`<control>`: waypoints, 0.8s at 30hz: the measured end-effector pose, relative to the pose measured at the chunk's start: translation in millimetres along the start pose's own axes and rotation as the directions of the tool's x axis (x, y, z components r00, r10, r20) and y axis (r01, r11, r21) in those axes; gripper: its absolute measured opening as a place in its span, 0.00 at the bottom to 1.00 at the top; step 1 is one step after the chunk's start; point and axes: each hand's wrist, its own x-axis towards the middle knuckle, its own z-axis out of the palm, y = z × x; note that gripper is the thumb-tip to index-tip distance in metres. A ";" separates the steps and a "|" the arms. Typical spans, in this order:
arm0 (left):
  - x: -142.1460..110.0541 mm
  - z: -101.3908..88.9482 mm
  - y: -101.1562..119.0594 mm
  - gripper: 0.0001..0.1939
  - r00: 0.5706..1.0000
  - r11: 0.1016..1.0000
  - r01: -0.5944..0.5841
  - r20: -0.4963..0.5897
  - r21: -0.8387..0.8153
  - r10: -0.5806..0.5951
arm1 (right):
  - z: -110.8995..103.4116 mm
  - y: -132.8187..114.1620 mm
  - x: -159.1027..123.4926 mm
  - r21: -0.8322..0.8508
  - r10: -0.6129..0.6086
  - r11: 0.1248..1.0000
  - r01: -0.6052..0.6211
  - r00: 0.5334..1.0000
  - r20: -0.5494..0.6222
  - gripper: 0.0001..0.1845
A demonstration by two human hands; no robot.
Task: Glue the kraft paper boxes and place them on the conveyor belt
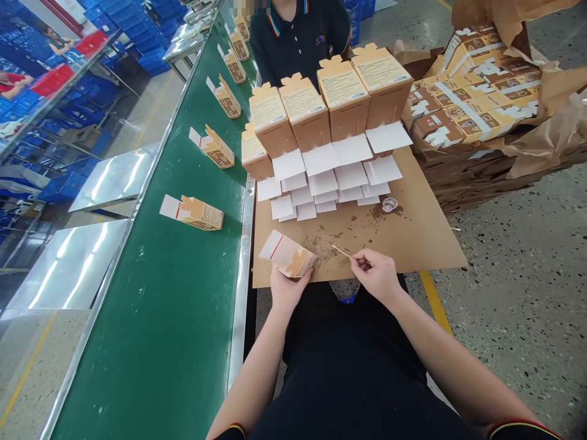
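Through the head view I have the left hand point(285, 288) closed around the lower end of a tan cardboard carton with a white flap and red stripe point(288, 253). The thumb presses its near right edge, while most of the fingers are hidden underneath. The carton tilts above the near left part of a brown sheet-covered work surface point(426, 247), flap towards the far left, perhaps so that its printed side faces up to me.

My right hand point(378, 275) pinches a thin pale stick point(343, 251) between thumb and fingertips, the others curled in. I judge that the grip near one end leaves the tip free, pointing left towards the carton but apart from it.

A small round clear dish point(389, 205) sits farther right among dark wet-looking spots, seemingly within easy reach of that hand. Beyond, brown cartons point(302, 116) stand in close rows, white flaps point(321, 160) turned to the near side, probably for access. On the left, more cartons point(202, 212) lie spaced along a green belt point(160, 342); across the surface is a person in a dark shirt point(298, 36).
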 end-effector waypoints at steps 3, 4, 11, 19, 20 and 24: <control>-3.9 0.5 1.6 0.32 0.999 0.988 -0.033 -0.034 0.152 0.039 | -7.8 -2.5 -7.6 0.015 0.031 0.999 -0.030 0.999 -0.028 0.14; -4.5 1.7 1.6 0.32 0.998 0.984 -0.029 -0.046 0.175 0.037 | -9.2 -3.5 -10.4 0.019 0.033 0.999 -0.032 0.999 -0.037 0.14; -1.8 9.4 -1.5 0.31 0.996 0.982 -0.065 -0.053 0.175 0.075 | -18.4 -8.4 -21.2 0.026 -0.016 0.999 0.017 0.998 -0.054 0.15; 62.9 -131.8 3.3 0.42 0.864 0.999 -0.025 -0.502 0.037 0.040 | -48.4 0.5 -9.6 -0.080 -0.048 0.996 0.033 0.979 -0.200 0.18; 71.1 -151.4 3.4 0.44 0.850 0.999 0.004 -0.526 0.043 0.019 | -48.2 0.6 -6.0 -0.076 -0.051 0.996 0.036 0.978 -0.203 0.18; 80.9 -191.4 -5.4 0.45 0.862 0.982 0.177 -0.492 0.071 -0.120 | -43.0 -2.8 7.1 -0.042 -0.085 0.996 0.079 0.980 -0.180 0.19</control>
